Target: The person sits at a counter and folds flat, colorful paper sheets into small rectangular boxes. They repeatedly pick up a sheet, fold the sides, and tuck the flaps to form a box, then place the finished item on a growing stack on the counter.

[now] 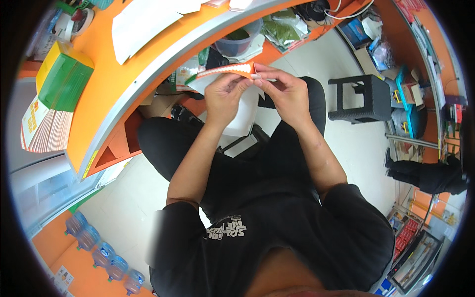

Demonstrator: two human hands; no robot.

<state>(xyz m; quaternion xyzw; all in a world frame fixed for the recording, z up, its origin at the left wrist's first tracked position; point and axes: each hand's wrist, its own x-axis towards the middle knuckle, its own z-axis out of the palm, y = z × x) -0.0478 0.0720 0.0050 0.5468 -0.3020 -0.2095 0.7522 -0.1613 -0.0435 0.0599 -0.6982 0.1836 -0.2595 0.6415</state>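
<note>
In front of me, above my knees, both hands hold a thin orange-and-white printed paper piece (232, 69) with a green end. My left hand (222, 99) pinches its lower edge near the middle between thumb and fingers. At the right end, the fingertips and thumb of my right hand (287, 96) close on its orange edge. The paper is seen nearly edge-on, so its full shape is hidden. Just below it, between my legs, is a white container (242, 121), partly covered by my hands.
An orange counter (106, 81) curves along the left, bearing white sheets (148, 24), a green-and-yellow box (64, 79) and a stack of printed paper pieces (47, 131). A black stool (361, 99) stands right. Several water jugs (104, 255) line the lower left; another person's legs (420, 175) show far right.
</note>
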